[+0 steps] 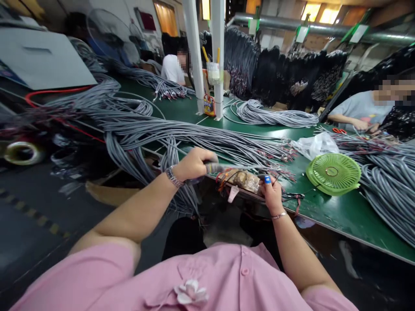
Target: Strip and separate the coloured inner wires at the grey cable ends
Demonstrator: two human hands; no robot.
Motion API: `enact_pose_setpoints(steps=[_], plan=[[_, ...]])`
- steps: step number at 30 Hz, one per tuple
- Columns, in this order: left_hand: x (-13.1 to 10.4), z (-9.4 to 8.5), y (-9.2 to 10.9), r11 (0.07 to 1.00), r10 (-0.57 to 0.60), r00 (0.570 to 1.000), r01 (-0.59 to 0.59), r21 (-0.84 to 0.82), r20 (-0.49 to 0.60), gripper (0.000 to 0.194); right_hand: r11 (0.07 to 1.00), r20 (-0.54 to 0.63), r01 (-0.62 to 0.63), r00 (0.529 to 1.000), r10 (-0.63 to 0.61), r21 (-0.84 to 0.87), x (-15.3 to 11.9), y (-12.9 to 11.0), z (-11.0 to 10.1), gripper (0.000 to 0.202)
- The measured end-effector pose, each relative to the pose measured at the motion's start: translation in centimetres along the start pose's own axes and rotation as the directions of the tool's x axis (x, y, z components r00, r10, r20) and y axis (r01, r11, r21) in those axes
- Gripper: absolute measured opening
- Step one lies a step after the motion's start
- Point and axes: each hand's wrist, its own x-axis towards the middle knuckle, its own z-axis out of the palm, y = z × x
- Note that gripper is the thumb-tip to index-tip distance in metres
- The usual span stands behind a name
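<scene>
My left hand (194,165), with dark wraps on its fingers, is closed at the table's front edge around what looks like a grey cable (223,166), blurred there. My right hand (272,192), a blue band on its thumb, is closed at the right end of a tape-wrapped brown block (244,179). Its fingertips are partly hidden, so what they pinch is unclear. Orange and dark strands cross the block's left end, and a pale tab (232,194) hangs below it. Just behind both hands lies a long bundle of grey cables (194,137) with stripped reddish ends.
A green fan (333,174) and a clear plastic bag (316,146) stand right of my hands on the green table (327,211). More cable bundles (389,185) lie at the right. A white post (218,65) rises behind. Two people work across the table.
</scene>
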Motion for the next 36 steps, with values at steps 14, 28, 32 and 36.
enact_pose_setpoints(steps=[14,28,32,36], plan=[[-10.6,3.0,0.7,0.856,-0.286,0.948,0.186,-0.482,-0.142,0.047,0.973,-0.109,0.147,0.980,-0.168,-0.176,1.5,0.6,0.1,0.041],[-23.5,3.7,-5.0,0.674,-0.532,0.831,0.297,-0.676,-0.165,0.042,0.945,-0.142,0.137,0.972,-0.185,-0.297,1.3,0.6,0.8,0.038],[-27.1,3.2,-5.9,0.729,-0.580,0.799,0.422,-0.539,-0.158,0.042,0.924,-0.162,0.138,0.965,-0.207,-0.357,1.2,0.9,0.7,0.036],[-29.8,2.5,-6.2,0.874,-0.483,0.870,0.471,-0.121,-0.099,0.031,0.857,-0.148,0.160,0.953,-0.263,-0.491,1.1,1.2,0.4,0.033]])
